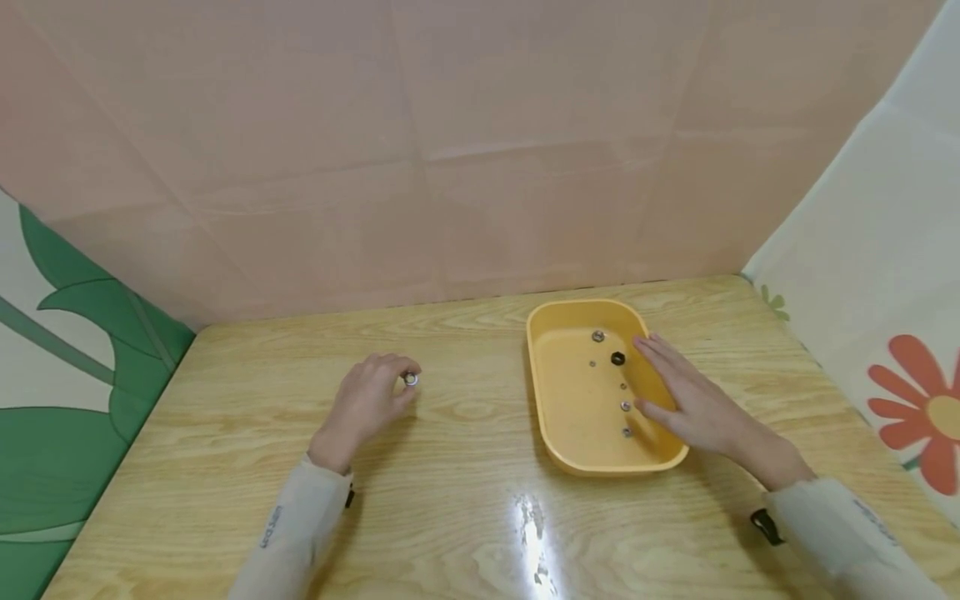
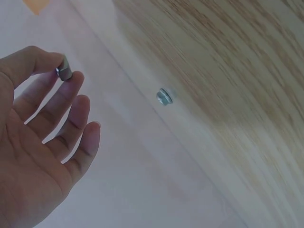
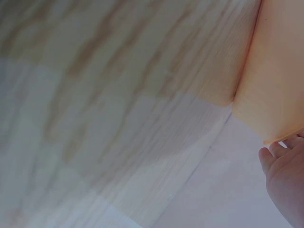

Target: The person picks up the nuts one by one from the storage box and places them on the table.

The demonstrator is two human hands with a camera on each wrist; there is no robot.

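My left hand (image 1: 367,398) pinches a shiny metal nut (image 1: 410,379) between thumb and index finger, above the left half of the table. In the left wrist view, this nut (image 2: 63,69) is at the fingertips and the other fingers are spread. A second metal nut with a flange (image 2: 164,96) lies on the table; the hand hides it in the head view. My right hand (image 1: 697,404) lies over the right rim of a yellow tray (image 1: 562,400), its fingers fairly straight. Inside the tray are a black nut (image 1: 617,358), a larger silver nut (image 1: 597,336) and several smaller ones.
The wood-grain table (image 1: 457,500) meets a plain pinkish backdrop (image 1: 420,208) behind. Printed cloth with green leaves (image 1: 150,325) hangs at the left, and white cloth with a red flower (image 1: 918,400) at the right. Light glares off the front of the table.
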